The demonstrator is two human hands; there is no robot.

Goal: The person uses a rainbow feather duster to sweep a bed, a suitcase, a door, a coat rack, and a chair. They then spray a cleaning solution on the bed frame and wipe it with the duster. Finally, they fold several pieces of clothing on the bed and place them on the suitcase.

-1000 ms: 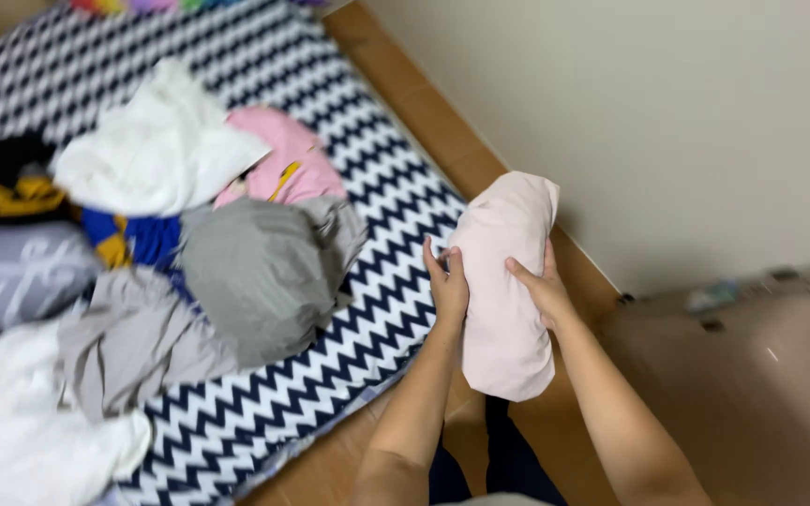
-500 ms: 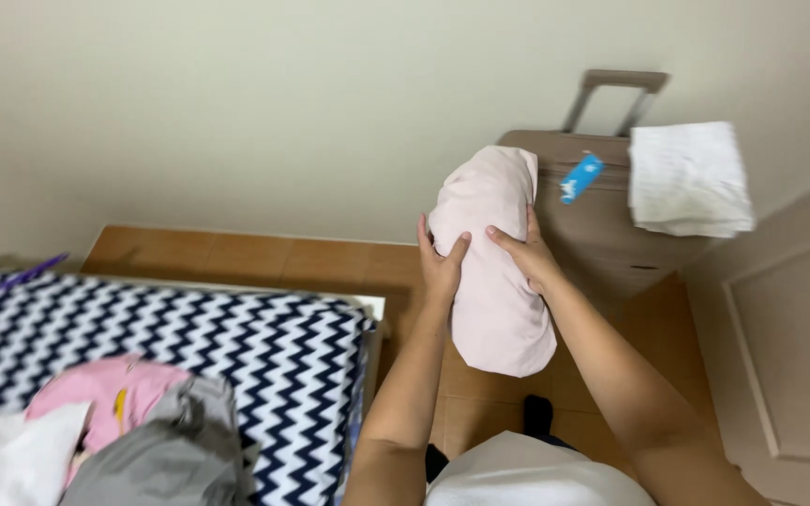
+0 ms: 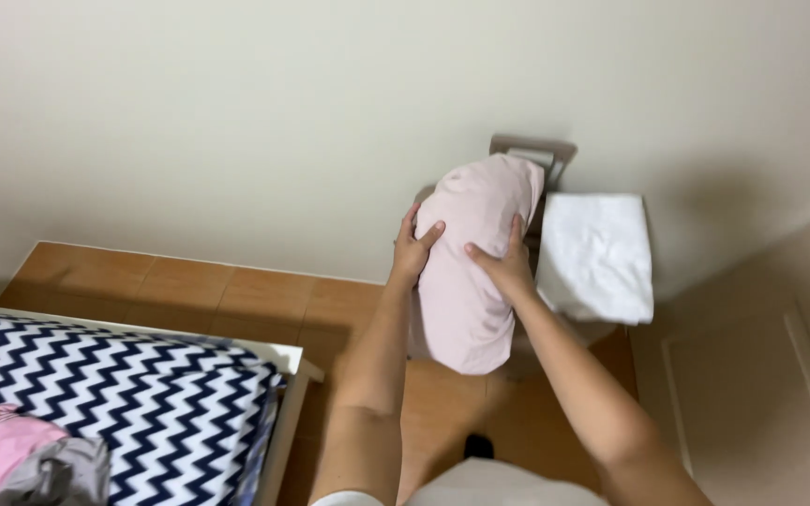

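Both hands hold a rolled pale pink cloth bundle [image 3: 469, 272] upright, left hand [image 3: 413, 251] and right hand [image 3: 502, 266] closed on its sides; behind it a suitcase handle [image 3: 532, 150]; a folded white towel [image 3: 598, 254] just beside; a zigzag-patterned bed [image 3: 133, 394] lower left

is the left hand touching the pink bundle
Touching. The head view shows the left hand pressed flat against the pink bundle, fingers wrapping its side.
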